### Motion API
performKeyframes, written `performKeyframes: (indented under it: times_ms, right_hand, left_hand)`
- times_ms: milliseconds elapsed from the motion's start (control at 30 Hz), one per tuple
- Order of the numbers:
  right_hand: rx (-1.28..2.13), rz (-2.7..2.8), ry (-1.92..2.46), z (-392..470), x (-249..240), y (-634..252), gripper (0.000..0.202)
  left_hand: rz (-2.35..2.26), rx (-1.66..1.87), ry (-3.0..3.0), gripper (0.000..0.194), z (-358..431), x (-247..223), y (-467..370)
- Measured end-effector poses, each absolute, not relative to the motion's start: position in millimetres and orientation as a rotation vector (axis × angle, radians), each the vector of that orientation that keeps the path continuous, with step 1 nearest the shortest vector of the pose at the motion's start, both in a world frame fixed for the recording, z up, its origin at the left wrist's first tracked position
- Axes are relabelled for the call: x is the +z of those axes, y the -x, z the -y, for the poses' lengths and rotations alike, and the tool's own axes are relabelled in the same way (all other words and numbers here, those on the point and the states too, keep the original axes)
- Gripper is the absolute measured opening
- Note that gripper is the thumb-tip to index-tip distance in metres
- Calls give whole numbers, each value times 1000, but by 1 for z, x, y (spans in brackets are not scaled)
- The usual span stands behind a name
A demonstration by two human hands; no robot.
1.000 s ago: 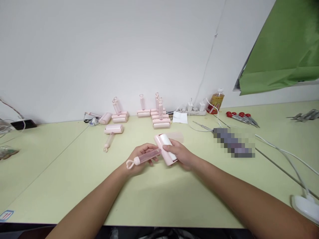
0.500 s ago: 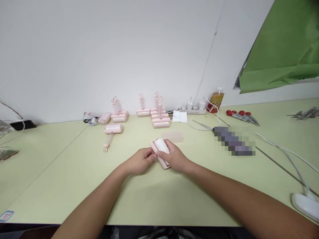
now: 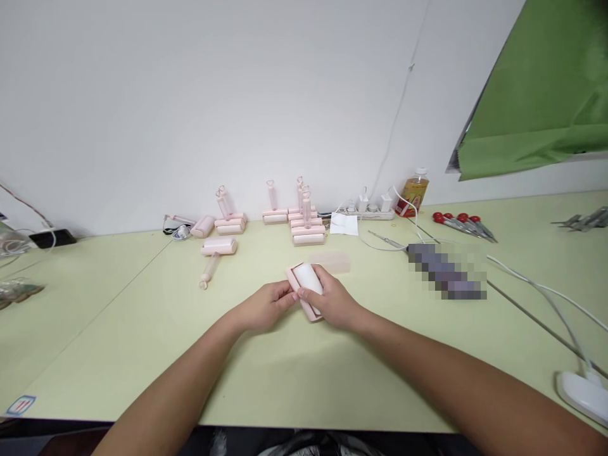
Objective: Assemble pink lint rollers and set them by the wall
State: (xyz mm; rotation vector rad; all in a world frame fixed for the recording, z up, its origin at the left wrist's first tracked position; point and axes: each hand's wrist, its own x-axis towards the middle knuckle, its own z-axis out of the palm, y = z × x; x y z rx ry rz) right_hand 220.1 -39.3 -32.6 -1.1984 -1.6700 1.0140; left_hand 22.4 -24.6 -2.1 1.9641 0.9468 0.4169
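Between my hands, low over the table's middle, is a pink lint roller head (image 3: 310, 282) with a white roll showing in its frame. My right hand (image 3: 336, 299) is closed round its right side, thumb across the roll. My left hand (image 3: 272, 305) pinches at its left edge, the fingertips touching the pink frame; what lies under those fingers is partly hidden. Just behind the hands lies a see-through pink cover (image 3: 332, 261). To the left a pink lint roller (image 3: 218, 246) lies with its clear handle toward me.
Several pink lint rollers (image 3: 308, 231) stand along the wall, handles up. A power strip (image 3: 375, 214), a drink bottle (image 3: 412, 192), red-handled tools (image 3: 463, 223), a screwdriver (image 3: 387, 239) and a blurred-out dark object (image 3: 444, 271) are at the right. White cables cross the right side.
The view has shifted slightly, so the background sits a little to the right. Both hands keep their hold on the roller head, which has barely moved.
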Motion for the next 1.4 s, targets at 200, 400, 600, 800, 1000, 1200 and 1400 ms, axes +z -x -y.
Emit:
performKeyframes:
  times_ms: [200, 400, 600, 800, 1000, 1200, 1400]
  right_hand:
    - [1432, 1852, 977, 25, -27, -239, 41]
    - [1426, 1888, 1079, 24, -28, -242, 37]
    - [1389, 1936, 1163, 24, -26, -245, 37]
    - [1352, 1930, 1158, 24, -23, -245, 37]
    - [1412, 1829, 1090, 24, -33, -242, 35]
    - [1277, 1768, 1189, 23, -36, -238, 32]
    - [1000, 1714, 1311, 17, -40, -238, 34]
  left_hand:
    - [-874, 675, -1661, 40, 19, -8, -21]
    - [-902, 762, -1392, 40, 12, -18, -30]
    - [-857, 742, -1404, 36, 9, -21, -25]
    - [-851, 652, -1443, 28, 8, -21, -22]
    - [-836, 633, -1408, 26, 7, -25, -23]
    - [-935, 731, -1381, 31, 4, -34, -30]
    - [-1016, 678, -1406, 23, 5, -37, -33]
